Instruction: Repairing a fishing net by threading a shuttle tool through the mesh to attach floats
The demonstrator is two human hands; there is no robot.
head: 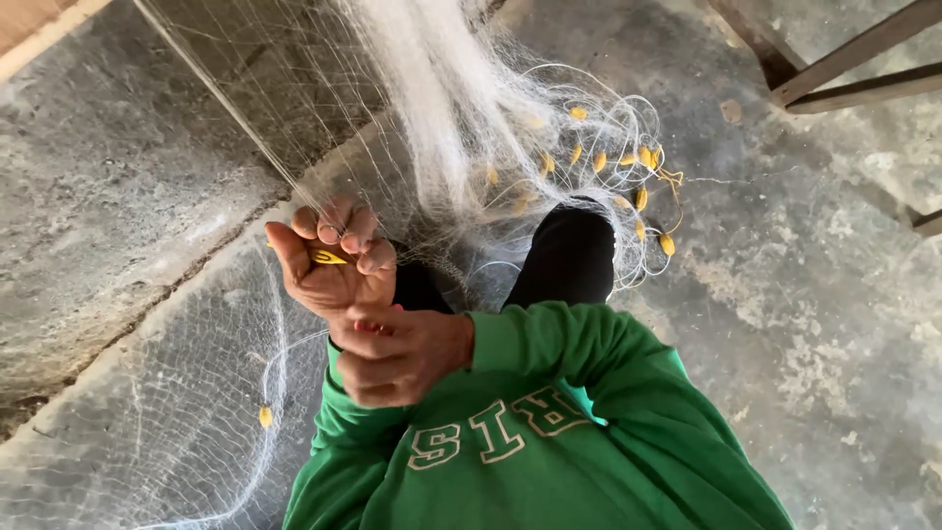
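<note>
My left hand [334, 260] is raised palm up, its fingers curled around a pinch of fine white fishing net [432, 118] and a small yellow netting needle [327, 258]. A taut net edge line runs up and left from it. Just below, my right hand [397, 353] is closed in a fist against the left wrist. A white cord [285, 358] of the net leads from that fist down to a yellow float [265, 417]. What the fist grips is partly hidden. Both arms are in green sleeves.
The net's bunched part hangs from above and spreads over a concrete floor [805, 294], with several yellow floats [643, 157] on looped white cord. My knee in black trousers [569, 255] lies under the net. Brown metal frame legs [844, 69] stand at the upper right.
</note>
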